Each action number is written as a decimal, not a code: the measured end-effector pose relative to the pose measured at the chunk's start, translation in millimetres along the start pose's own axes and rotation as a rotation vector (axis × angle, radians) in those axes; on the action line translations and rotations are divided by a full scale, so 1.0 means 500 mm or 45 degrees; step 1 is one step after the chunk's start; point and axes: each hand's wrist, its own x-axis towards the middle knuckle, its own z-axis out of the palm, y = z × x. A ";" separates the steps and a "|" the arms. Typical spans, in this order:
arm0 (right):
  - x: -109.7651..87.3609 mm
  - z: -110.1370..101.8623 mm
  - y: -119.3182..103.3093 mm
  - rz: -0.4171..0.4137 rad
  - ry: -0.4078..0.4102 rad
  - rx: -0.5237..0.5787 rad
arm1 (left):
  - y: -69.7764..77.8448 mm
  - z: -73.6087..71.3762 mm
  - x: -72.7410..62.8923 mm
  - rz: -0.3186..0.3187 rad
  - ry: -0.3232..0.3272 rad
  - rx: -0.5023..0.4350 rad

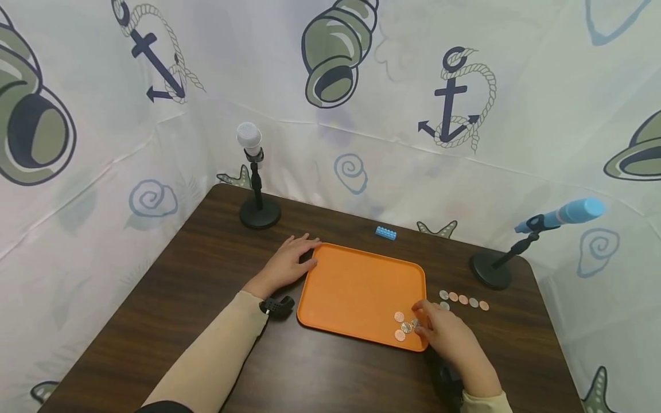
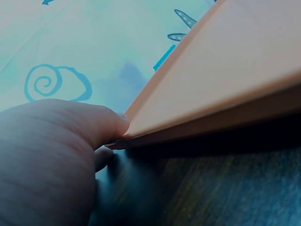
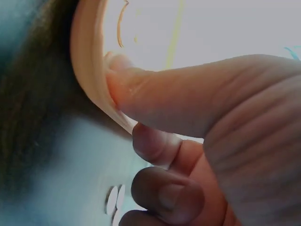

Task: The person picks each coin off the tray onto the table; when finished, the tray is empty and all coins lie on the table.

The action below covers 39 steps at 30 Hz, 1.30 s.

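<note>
While my left hand (image 1: pixel 284 267) rests, fingers extended, at the orange tray's (image 1: pixel 356 287) left rim, I cannot tell whether my curled right hand (image 1: pixel 451 335) pinches any coins (image 1: pixel 400 335) in the near-right corner, presumably light, stiff, slippery, best lifted by their edges.

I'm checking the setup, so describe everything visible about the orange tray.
The orange tray is a shallow rectangle with rounded corners and a low raised rim, smooth and plastic-looking. It lies right side up on the dark wood-grained table. A few coppery and silvery coins rest inside, toward the near right corner. The left hand touches its far left corner; the right hand reaches over its right rim.
</note>
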 end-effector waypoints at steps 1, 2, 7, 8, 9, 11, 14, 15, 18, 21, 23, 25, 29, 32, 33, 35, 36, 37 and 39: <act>0.001 0.000 0.000 0.000 0.003 -0.006 | 0.000 -0.001 0.000 -0.002 0.000 0.000; 0.002 0.000 0.000 -0.005 0.006 -0.007 | 0.000 -0.001 0.000 -0.004 0.000 0.000; 0.001 -0.003 -0.005 -0.016 -0.001 0.033 | -0.006 0.001 0.002 -0.006 -0.007 -0.004; 0.000 -0.004 -0.006 -0.015 0.001 0.048 | -0.007 0.002 0.002 -0.006 -0.008 -0.003; 0.000 -0.004 -0.006 -0.013 0.005 0.059 | -0.008 0.002 0.002 -0.008 -0.011 -0.004; -0.002 -0.003 -0.004 -0.020 0.019 0.082 | -0.008 0.003 0.002 -0.015 -0.015 -0.004; -0.005 0.003 0.006 -0.054 0.065 0.096 | -0.007 0.004 0.001 -0.013 -0.013 -0.001; -0.006 0.006 0.011 -0.068 0.095 0.098 | -0.006 0.004 0.001 -0.010 -0.011 -0.001; -0.019 0.013 0.034 -0.113 0.264 0.093 | -0.004 0.003 0.001 0.000 -0.007 0.002; -0.039 0.018 0.066 -0.127 0.509 0.129 | -0.003 0.001 0.000 0.005 -0.006 -0.001; -0.053 0.020 0.091 -0.099 0.655 0.216 | -0.002 0.000 0.000 0.008 0.004 0.001; -0.065 0.022 0.115 -0.026 0.758 0.307 | -0.001 -0.001 0.001 0.012 0.016 0.000; -0.081 0.025 0.156 0.139 0.904 0.413 | 0.001 0.002 0.008 0.020 0.008 0.007; -0.080 0.025 0.173 0.209 0.952 0.497 | 0.002 0.005 0.010 0.006 -0.004 0.005; -0.078 0.027 0.175 0.230 0.939 0.545 | 0.001 0.005 0.009 -0.001 -0.002 0.003; -0.072 0.031 0.177 0.277 0.874 0.673 | 0.001 0.004 0.007 -0.020 -0.002 -0.001; -0.070 0.033 0.177 0.313 0.831 0.731 | 0.001 0.003 0.007 -0.030 -0.002 -0.002; -0.067 0.036 0.177 0.345 0.786 0.784 | 0.001 0.002 0.006 -0.039 -0.004 0.002; -0.064 0.039 0.175 0.407 0.705 0.846 | 0.002 0.001 0.007 -0.038 -0.010 -0.001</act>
